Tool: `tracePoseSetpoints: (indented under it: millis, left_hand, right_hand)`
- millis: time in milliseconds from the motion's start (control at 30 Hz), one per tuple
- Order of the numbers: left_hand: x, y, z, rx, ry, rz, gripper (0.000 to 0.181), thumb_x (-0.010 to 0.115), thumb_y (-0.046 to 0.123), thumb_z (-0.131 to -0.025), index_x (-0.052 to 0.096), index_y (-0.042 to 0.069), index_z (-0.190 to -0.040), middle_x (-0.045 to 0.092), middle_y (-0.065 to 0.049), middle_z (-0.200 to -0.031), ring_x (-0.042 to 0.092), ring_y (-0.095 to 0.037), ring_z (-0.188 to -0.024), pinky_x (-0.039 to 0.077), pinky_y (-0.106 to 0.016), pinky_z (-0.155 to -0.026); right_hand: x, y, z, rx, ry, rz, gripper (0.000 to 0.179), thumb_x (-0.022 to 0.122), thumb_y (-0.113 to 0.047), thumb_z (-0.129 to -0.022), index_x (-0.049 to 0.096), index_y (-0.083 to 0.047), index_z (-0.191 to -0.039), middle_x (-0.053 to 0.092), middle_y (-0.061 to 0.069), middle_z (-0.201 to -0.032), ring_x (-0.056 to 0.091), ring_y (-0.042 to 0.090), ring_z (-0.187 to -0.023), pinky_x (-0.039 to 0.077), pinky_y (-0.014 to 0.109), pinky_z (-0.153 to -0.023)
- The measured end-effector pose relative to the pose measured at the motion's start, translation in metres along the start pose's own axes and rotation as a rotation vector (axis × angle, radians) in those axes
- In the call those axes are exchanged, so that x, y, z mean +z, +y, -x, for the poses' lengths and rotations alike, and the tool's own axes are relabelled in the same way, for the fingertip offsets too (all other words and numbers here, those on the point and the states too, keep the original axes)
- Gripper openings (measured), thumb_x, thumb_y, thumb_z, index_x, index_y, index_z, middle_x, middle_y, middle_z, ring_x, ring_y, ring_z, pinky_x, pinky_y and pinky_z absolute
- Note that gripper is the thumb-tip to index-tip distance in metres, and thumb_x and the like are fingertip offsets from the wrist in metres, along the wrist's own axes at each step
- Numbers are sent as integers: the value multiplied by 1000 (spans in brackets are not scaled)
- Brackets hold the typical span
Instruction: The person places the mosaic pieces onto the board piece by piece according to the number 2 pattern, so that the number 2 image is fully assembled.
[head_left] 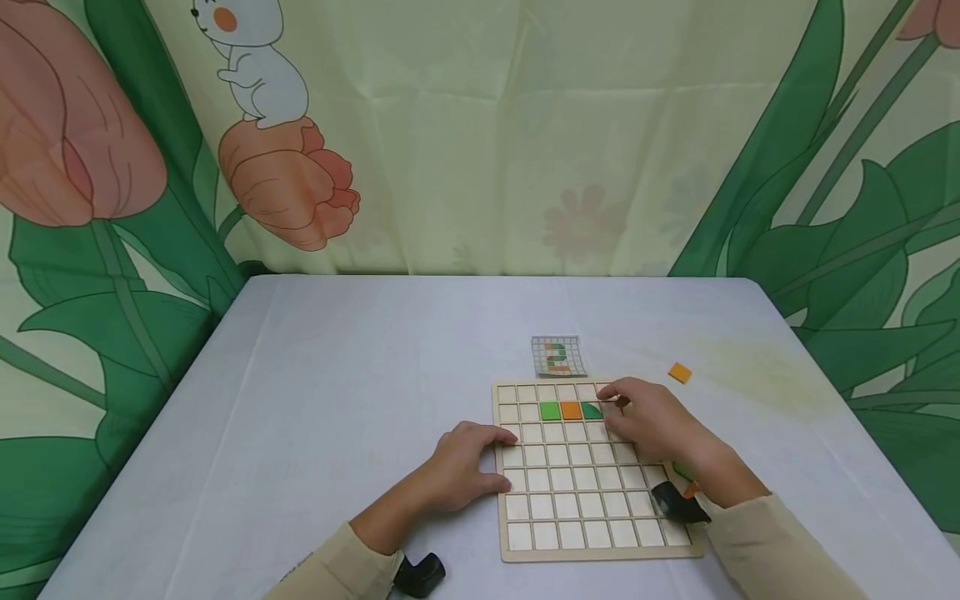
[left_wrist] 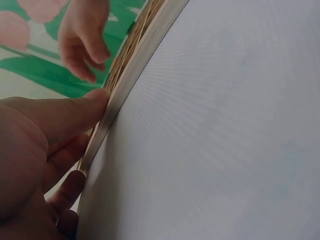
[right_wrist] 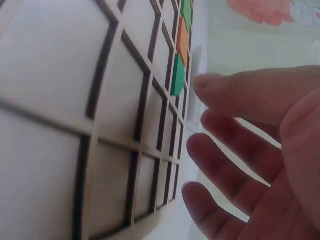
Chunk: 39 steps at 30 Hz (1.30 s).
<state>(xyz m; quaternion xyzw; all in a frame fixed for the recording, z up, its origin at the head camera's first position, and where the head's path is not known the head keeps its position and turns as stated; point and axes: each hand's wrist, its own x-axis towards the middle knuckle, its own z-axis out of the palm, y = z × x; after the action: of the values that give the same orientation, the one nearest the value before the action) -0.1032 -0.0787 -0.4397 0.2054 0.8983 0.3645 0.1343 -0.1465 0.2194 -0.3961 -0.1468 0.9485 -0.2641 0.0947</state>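
A wooden grid board with white cells lies on the table. Its second row holds a light green tile, an orange tile and a dark green tile with a slanted or rounded side, side by side. My left hand rests against the board's left edge, thumb and fingers spread along it; the left wrist view shows the thumb pressed to the rim. Over the board's upper right corner hovers my right hand, beside the dark green tile. Its fingers are relaxed, with nothing between them in the right wrist view.
Behind the board lies a small card with a coloured grid pattern. A loose orange tile lies to the upper right. Green and orange pieces show partly beneath the right wrist. A printed curtain hangs behind the white-covered table.
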Motion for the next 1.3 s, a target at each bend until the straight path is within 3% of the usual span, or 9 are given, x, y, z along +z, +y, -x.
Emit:
tracePoseSetpoints:
  millis: [167, 433, 567, 900, 1300]
  left_hand:
    - [0, 1, -1, -1, 0, 0, 50, 81, 23, -84, 64, 16, -130, 59, 3, -129, 45, -23, -126, 33, -50, -106]
    - [0, 2, -2, -3, -2, -4, 50, 82, 23, -83, 64, 16, -130, 59, 3, -129, 45, -24, -127, 33, -50, -106]
    - [0, 1, -2, -8, -4, -5, 50, 82, 23, -84, 64, 16, -129, 59, 3, -128, 45, -23, -126, 33, -50, -106]
    - [1, 1, -1, -1, -9, -5, 50, 81, 23, -84, 64, 15, -130, 59, 4, -129, 45, -23, -127, 32, -50, -106]
    - [0, 1, -1, -17, -7, 2, 50, 82, 22, -84, 64, 16, -129, 59, 3, -128, 45, -24, -127, 32, -51, -106]
  right_hand:
    - [-9, 7, 8, 12, 12, 11, 34, 69, -17, -93, 65, -5, -124, 62, 17, -123, 60, 37, -109, 51, 52, -85]
    - [-21, 23, 26, -17, 89, 42, 31, 70, -12, -92, 65, -3, -121, 66, 18, -110, 59, 42, -101, 51, 54, -80]
    - [-24, 34, 34, 28, 105, 61, 34, 72, -14, -91, 65, -2, -123, 66, 20, -111, 58, 45, -103, 51, 56, -81]
    - [-25, 55, 46, 138, 82, 34, 39, 70, -17, -92, 62, 0, -126, 64, 24, -116, 56, 45, -106, 50, 58, -83]
    - [-22, 69, 46, 216, 17, 15, 42, 73, -19, -90, 62, 2, -125, 63, 23, -115, 57, 42, -105, 51, 55, -83]
